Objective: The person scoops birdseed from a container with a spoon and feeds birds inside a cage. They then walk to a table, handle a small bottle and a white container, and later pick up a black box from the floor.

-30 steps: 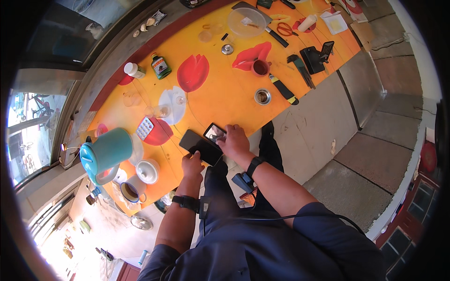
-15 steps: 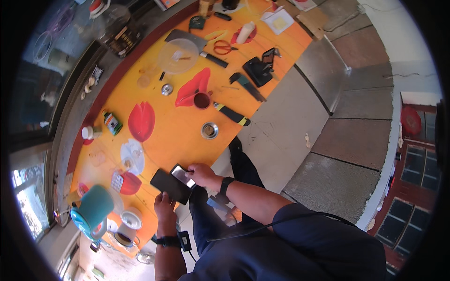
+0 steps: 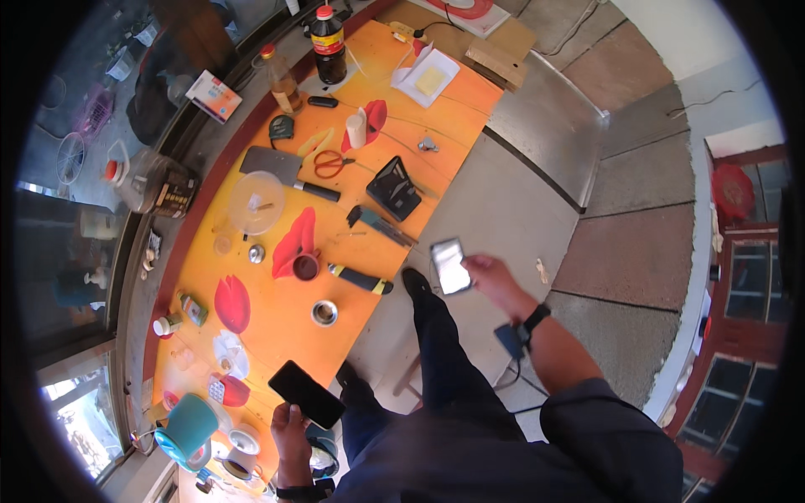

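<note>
My left hand (image 3: 289,432) grips the lower edge of a black smartphone (image 3: 306,394), its dark face turned up, over the near edge of the table. Out to the right, above the floor, my right hand (image 3: 496,283) pinches a small phone-shaped slab (image 3: 451,266) with a dark rim and a bright white face. The two devices are well apart. A yellow-and-black handled tool (image 3: 360,279) lies at the table edge between them. Close by stand a small metal tin (image 3: 324,313) and a red mug (image 3: 306,267).
The orange table (image 3: 277,335) bears a cleaver (image 3: 272,165), red scissors (image 3: 333,164), a black case (image 3: 393,188), a clear lid (image 3: 257,203) and a tape measure (image 3: 282,127). Dark-liquid bottle (image 3: 328,46) stands far back. A teal jug (image 3: 189,423) and a pot (image 3: 241,463) are near left.
My right hand has carried the bright-faced slab away from the black smartphone, rightward over the floor. My left hand still grips the smartphone. The whole view has shifted.
</note>
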Available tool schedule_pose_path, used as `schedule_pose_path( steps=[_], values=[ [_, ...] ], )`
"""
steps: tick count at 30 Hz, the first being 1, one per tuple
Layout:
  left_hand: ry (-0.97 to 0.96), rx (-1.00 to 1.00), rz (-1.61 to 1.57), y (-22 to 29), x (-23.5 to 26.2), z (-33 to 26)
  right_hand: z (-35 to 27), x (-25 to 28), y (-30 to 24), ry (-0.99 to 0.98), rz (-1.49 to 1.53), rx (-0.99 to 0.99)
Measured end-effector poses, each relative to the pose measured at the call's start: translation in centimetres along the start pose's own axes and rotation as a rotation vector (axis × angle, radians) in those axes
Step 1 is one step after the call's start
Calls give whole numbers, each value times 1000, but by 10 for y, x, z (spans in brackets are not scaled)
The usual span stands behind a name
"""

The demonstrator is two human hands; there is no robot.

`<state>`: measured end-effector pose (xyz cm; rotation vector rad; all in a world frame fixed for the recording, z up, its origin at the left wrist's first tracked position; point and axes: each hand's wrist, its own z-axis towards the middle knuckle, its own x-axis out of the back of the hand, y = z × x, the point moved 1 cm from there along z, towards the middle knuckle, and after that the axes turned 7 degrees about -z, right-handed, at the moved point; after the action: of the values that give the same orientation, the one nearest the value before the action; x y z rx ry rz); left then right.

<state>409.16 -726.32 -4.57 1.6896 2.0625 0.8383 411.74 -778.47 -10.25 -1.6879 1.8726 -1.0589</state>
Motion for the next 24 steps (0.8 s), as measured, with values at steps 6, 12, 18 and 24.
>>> schedule_pose_path(
  steps=[6, 12, 18, 24],
  values=[
    [40, 62, 29, 21, -102, -42, 194, 120, -60, 217, -57, 108],
    [-122, 1, 172, 50, -195, -45, 302, 162, -106, 202, -200, 147],
    [-220, -23, 218, 64, -272, -26, 367, 181, -108, 285, -399, 182],
    [-366, -25, 178, 63, -365, 2, 285, 177, -105, 113, -107, 329]
  ],
)
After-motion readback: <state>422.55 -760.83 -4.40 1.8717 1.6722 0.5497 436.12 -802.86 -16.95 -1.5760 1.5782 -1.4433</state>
